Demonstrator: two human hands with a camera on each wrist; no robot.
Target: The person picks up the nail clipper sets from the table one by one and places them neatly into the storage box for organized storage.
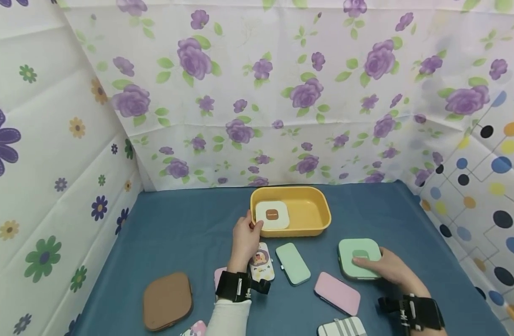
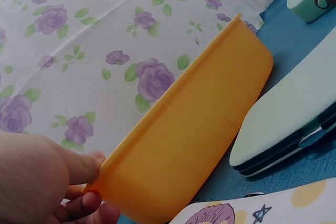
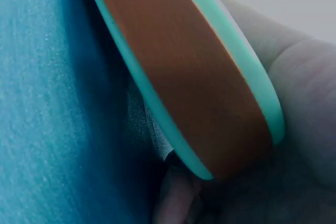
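Observation:
My left hand (image 1: pixel 245 239) pinches the near left rim of a yellow plastic basin (image 1: pixel 309 214), thumb on one side and fingers on the other. In the left wrist view the basin's outer wall (image 2: pixel 184 124) stretches away from that hand. A white square case (image 1: pixel 282 207) with a brown label lies inside the basin's left half. On the right, my right hand (image 1: pixel 393 267) grips a mint green square case (image 1: pixel 350 252), its thumb across the top. Close up in the right wrist view, a brown band (image 3: pixel 199 82) runs round the green case's side.
Between the hands lie a slim mint case (image 1: pixel 293 264), a pink case (image 1: pixel 337 293) and a cartoon-printed case (image 1: pixel 263 267). A striped case (image 1: pixel 342 327) is at the front edge, a brown case (image 1: pixel 167 301) at left. Patterned cloth walls (image 1: pixel 257 93) enclose the blue table.

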